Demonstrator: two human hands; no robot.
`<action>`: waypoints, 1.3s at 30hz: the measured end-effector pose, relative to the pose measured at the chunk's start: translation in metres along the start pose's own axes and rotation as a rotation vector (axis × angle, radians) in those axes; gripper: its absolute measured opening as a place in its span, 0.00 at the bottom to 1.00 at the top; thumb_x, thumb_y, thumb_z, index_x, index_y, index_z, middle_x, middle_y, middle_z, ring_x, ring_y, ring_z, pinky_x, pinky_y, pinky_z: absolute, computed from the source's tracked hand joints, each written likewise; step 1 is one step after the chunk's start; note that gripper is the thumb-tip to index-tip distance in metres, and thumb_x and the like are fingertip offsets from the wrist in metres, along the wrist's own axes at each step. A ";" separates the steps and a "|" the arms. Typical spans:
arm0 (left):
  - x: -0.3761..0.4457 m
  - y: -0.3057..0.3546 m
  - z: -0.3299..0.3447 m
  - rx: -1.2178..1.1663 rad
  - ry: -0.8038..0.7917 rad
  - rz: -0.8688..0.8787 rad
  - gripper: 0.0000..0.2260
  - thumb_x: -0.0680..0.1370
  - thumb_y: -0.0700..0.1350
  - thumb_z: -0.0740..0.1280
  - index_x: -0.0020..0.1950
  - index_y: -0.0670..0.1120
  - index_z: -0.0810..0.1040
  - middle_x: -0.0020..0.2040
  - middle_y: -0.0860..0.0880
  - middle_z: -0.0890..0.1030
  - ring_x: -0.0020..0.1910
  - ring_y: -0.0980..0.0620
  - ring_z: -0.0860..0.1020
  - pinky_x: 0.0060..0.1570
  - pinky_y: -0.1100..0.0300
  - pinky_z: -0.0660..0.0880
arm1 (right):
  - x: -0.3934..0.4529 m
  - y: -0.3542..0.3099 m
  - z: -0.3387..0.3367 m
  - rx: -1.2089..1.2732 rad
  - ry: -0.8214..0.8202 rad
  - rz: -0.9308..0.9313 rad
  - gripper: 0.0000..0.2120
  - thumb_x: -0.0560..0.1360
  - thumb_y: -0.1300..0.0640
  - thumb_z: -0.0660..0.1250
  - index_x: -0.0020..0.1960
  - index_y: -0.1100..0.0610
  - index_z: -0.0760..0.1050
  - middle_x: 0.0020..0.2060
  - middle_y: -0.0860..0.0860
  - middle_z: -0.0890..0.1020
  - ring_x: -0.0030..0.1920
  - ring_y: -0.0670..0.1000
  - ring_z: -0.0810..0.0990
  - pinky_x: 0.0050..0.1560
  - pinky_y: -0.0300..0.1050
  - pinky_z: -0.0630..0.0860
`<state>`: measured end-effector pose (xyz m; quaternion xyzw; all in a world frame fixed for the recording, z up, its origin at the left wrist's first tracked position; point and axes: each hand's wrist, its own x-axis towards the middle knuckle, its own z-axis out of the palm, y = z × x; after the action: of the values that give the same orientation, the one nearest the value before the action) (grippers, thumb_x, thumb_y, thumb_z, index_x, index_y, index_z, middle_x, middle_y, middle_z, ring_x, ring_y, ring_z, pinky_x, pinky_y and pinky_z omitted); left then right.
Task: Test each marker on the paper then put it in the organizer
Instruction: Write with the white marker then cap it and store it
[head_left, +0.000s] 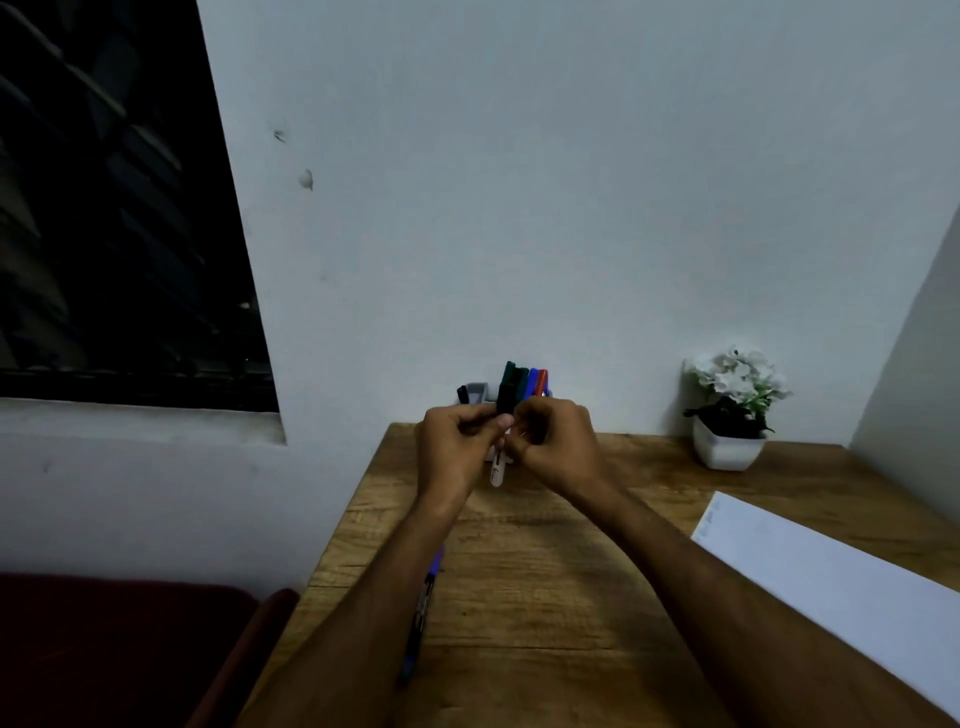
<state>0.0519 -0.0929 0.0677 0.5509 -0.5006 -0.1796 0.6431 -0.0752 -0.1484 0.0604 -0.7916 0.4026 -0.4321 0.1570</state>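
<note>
A wooden desk (545, 597) stands against a pale wall (519, 182), with a dark window (114, 208) off to the left. A white sheet of paper (831, 587) lies on the desk's right side, running off the edge of view. At the back right corner sits a small white pot of white flowers (732, 410). Both forearms reach forward over the desk, and the two hands meet at the far edge, just in front of the grey organizer (480, 391), which stands against the wall with green, blue and red markers (522, 382) upright in it. The left hand (457, 447) and right hand (561, 441) are both curled closed around one marker (497, 470); its white barrel pokes downward between them, and a dark cap end shows above the fingers. Whether the cap is on or being pulled off, I cannot tell. Another marker, a blue one (423, 613), lies on the desk, partly hidden under the left forearm.
</note>
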 end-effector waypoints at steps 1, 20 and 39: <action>0.003 -0.002 -0.002 0.010 0.019 0.007 0.10 0.73 0.40 0.75 0.54 0.42 0.85 0.40 0.55 0.84 0.38 0.66 0.81 0.39 0.73 0.76 | 0.005 -0.001 0.003 -0.001 0.025 0.003 0.09 0.74 0.61 0.77 0.52 0.60 0.83 0.41 0.49 0.84 0.41 0.44 0.82 0.42 0.32 0.77; 0.067 -0.046 0.003 0.172 0.033 -0.119 0.18 0.76 0.31 0.66 0.65 0.40 0.79 0.57 0.45 0.83 0.56 0.52 0.81 0.56 0.66 0.74 | 0.072 0.002 0.047 0.064 0.205 -0.013 0.06 0.76 0.56 0.75 0.50 0.58 0.85 0.42 0.49 0.87 0.40 0.43 0.83 0.42 0.29 0.75; 0.078 -0.055 0.003 0.246 -0.056 -0.111 0.15 0.77 0.38 0.66 0.63 0.50 0.81 0.54 0.50 0.85 0.55 0.54 0.80 0.45 0.73 0.71 | 0.088 0.008 0.064 -0.085 0.014 0.116 0.09 0.70 0.59 0.77 0.35 0.62 0.80 0.31 0.52 0.82 0.34 0.49 0.79 0.36 0.46 0.73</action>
<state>0.1010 -0.1735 0.0531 0.6470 -0.5055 -0.1674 0.5458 -0.0011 -0.2280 0.0676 -0.7697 0.4670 -0.4104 0.1450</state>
